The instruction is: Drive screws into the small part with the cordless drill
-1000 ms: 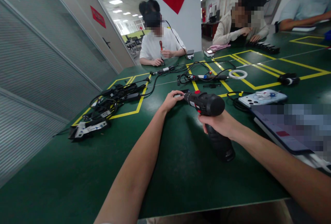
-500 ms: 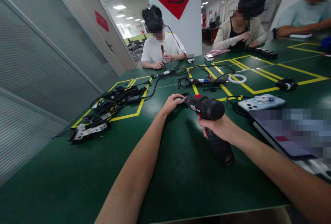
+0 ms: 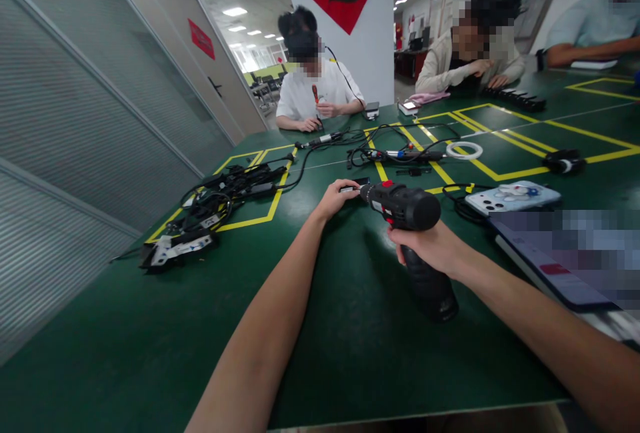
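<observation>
My right hand (image 3: 423,246) is wrapped round the grip of a black cordless drill (image 3: 410,206) with red buttons. The drill lies level, its nose pointing left and away from me. At its tip, my left hand (image 3: 337,198) has its fingers closed on a small dark part (image 3: 361,183) low on the table. The drill's bit end meets this part beside my fingertips. Most of the part is hidden by the fingers and the chuck, so its kind does not show.
Tangled black cables (image 3: 235,190) lie at the left near a black-and-white bracket (image 3: 180,246). Behind the drill are a corded screwdriver (image 3: 400,155) and a white ring (image 3: 464,150). A phone (image 3: 515,198) and a tablet (image 3: 555,266) lie at right. Several people sit across the table (image 3: 320,360).
The whole view has shifted slightly, so things appear a little further right. My hands, the drill and the small part keep the same placement to one another.
</observation>
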A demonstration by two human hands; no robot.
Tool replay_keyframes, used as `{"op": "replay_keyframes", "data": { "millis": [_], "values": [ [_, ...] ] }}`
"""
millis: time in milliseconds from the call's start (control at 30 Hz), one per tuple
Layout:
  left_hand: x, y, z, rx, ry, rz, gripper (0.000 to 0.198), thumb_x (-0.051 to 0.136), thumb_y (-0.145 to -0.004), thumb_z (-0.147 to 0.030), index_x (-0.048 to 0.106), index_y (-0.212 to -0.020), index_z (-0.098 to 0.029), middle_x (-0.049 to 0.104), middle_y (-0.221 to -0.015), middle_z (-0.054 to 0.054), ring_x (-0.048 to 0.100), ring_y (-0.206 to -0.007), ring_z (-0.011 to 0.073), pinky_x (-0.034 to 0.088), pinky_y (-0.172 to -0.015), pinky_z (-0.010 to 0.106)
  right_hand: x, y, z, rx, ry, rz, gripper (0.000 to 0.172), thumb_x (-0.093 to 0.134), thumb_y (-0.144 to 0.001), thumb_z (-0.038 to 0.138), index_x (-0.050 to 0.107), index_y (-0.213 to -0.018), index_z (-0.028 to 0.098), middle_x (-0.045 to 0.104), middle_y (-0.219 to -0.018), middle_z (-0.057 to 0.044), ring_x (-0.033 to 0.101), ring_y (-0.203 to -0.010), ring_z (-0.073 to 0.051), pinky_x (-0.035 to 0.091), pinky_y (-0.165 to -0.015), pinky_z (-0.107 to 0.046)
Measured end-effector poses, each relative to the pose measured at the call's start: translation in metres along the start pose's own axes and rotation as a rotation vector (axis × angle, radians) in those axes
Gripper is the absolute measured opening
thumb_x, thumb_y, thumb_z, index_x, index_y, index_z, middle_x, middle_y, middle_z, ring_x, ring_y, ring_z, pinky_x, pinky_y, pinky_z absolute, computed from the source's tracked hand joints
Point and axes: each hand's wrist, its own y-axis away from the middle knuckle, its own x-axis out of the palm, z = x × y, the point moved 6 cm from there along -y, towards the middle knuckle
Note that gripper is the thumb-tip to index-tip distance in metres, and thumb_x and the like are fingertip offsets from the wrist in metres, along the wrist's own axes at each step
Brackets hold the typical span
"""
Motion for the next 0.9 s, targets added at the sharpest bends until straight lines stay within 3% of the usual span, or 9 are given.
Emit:
{"op": "replay_keyframes", "data": {
  "millis": [333,900],
  "values": [
    [-0.0001,0.0004,-0.0018,0.001,-0.017,0.006,0.028,0.064,-0.069,-0.03,0.07,-0.094,-0.021,0.063,-0.106,0.004,0.055,-0.106,0.0214,0.039,-0.1,0.036,-0.0004,-0.0019,-0.0063,0.005,0.042,0.006,0.014,0.056,-0.076,0.025,0.059,-0.065,0.017,0.063,-0.055,-0.004,0.058,-0.051,-0.016,0.042,-0.053,-0.028],
    [-0.0002,0.0002,0.0014,-0.013,0.033,0.021,0.029,0.066,-0.068,-0.031,0.07,-0.095,-0.021,0.064,-0.108,0.005,0.056,-0.105,0.0212,0.04,-0.098,0.034,-0.0001,-0.0022,-0.0051,-0.002,0.029,0.003,0.008,0.056,-0.075,0.023,0.059,-0.07,0.017,0.061,-0.051,-0.002,0.057,-0.051,-0.015,0.041,-0.053,-0.028]
  ]
}}
